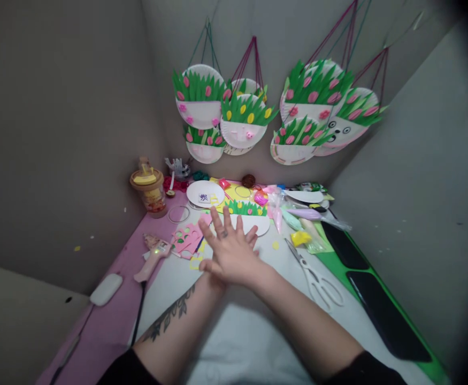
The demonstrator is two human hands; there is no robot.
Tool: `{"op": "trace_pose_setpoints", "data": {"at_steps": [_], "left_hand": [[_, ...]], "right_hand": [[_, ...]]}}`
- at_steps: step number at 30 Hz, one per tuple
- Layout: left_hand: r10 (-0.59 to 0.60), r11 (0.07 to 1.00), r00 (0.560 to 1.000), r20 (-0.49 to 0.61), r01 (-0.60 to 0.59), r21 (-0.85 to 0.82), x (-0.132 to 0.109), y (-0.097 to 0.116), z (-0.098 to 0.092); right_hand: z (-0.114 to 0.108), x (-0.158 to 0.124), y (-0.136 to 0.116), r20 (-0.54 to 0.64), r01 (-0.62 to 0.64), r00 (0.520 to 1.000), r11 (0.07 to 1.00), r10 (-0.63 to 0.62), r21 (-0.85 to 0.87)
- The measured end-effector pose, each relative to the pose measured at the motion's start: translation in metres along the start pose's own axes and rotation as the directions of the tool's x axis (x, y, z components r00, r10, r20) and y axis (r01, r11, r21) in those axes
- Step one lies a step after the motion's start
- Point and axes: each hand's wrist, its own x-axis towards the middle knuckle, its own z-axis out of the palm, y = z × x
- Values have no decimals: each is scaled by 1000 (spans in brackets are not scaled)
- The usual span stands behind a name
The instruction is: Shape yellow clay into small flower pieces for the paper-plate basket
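Note:
My right hand (239, 256) lies palm down over my left hand (213, 274), above the white work sheet (234, 331). Its fingers are stretched out and slightly spread, holding nothing. Of the left hand only the thumb, the wrist and some straight fingertips show beneath it; a tattoo runs along the left forearm. Just beyond the fingertips lies a half paper plate with green paper grass (250, 214). A pink foam sheet with cut-out holes (188, 239) lies to the left of the hands.
A pink glue gun (153, 256) and a white oval device (106, 289) lie at the left, white scissors (317, 278) at the right. Further back are a paper plate (205, 193), a yellow-lidded jar (150, 192) and pastel bags (301, 214). Decorated plate baskets (242, 117) hang on the wall.

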Motion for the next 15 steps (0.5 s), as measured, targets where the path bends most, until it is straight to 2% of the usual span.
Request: {"op": "trace_pose_setpoints", "data": {"at_steps": [1, 2, 3, 4, 5, 7, 10, 12, 13, 14, 15], "left_hand": [[-105, 994, 993, 47, 105, 2, 2, 1, 0], [-339, 941, 930, 144, 336, 42, 6, 5, -1], [-503, 864, 842, 194, 498, 77, 11, 11, -3], [-564, 825, 802, 198, 557, 92, 15, 17, -5], [-577, 816, 796, 182, 569, 99, 18, 21, -7], [-508, 861, 853, 122, 499, 98, 19, 23, -10], [-292, 954, 955, 58, 286, 89, 11, 11, -8], [-169, 984, 983, 67, 164, 75, 7, 4, -6], [-165, 985, 982, 89, 158, 74, 7, 4, -6], [-292, 955, 945, 148, 279, 103, 8, 6, -7], [-426, 904, 886, 184, 409, 126, 11, 10, -8]], "right_hand": [[0, 3, 6, -20, -51, 998, 999, 51, -8], [1, 4, 12, -31, -95, 995, 995, 95, -12], [3, 3, 18, -29, -123, 992, 992, 123, -12], [5, 0, 21, -16, -134, 991, 991, 133, -10], [7, -5, 21, 7, -124, 992, 992, 124, -6], [11, -14, 14, 46, -46, 998, 999, 46, 6], [12, -12, 1, 9, 48, 999, 999, -48, 11], [9, -3, 2, -49, -4, 999, 1000, 4, 0], [8, 1, 7, -69, -47, 996, 999, 47, -5], [7, 3, 12, -76, -80, 994, 997, 79, -9], [7, 3, 18, -68, -92, 993, 996, 92, -10]]}}
